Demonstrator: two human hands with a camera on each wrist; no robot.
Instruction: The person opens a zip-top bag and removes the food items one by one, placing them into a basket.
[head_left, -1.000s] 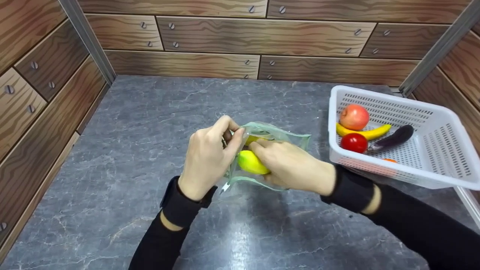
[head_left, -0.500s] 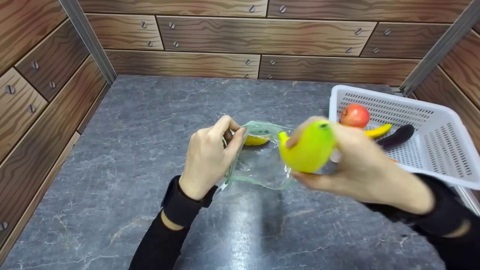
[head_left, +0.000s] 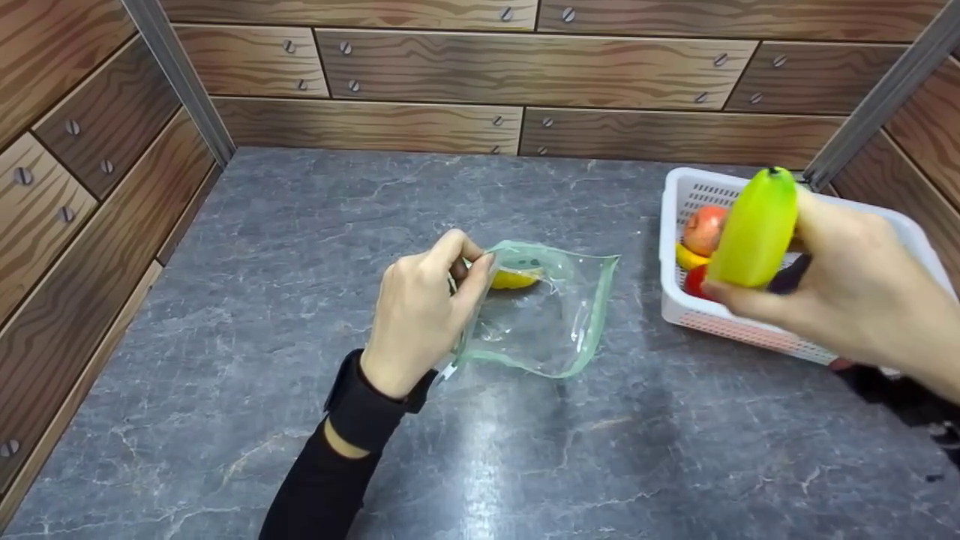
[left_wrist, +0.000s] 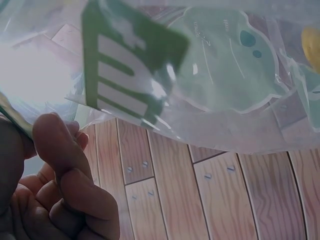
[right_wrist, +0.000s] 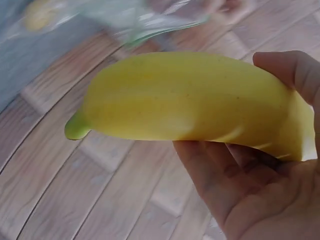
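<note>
My left hand (head_left: 424, 315) pinches the left edge of a clear zip bag with a green rim (head_left: 604, 304), its mouth spread toward me. Inside the bag lies a yellow rounded piece (head_left: 516, 280), partly hidden by my left fingers and the rim. My right hand (head_left: 862, 277) grips a yellow-green banana (head_left: 756, 229) by thumb and fingers, raised so that it overlaps the white basket (head_left: 666, 247) in the head view. The right wrist view shows the whole length of the banana (right_wrist: 175, 100), with its green tip pointing left. Green print (left_wrist: 117, 65) on the bag fills the left wrist view.
In the basket are a red apple (head_left: 703, 229), another banana (head_left: 688, 258), a red tomato (head_left: 696, 280) and a dark eggplant (head_left: 789, 276) mostly behind my right hand. Wood-patterned walls (head_left: 420, 124) border the grey marbled tabletop (head_left: 337, 195) at back and sides.
My right hand has come out of the bag with the banana and moved right, up to the basket. My left hand keeps its pinch on the bag edge.
</note>
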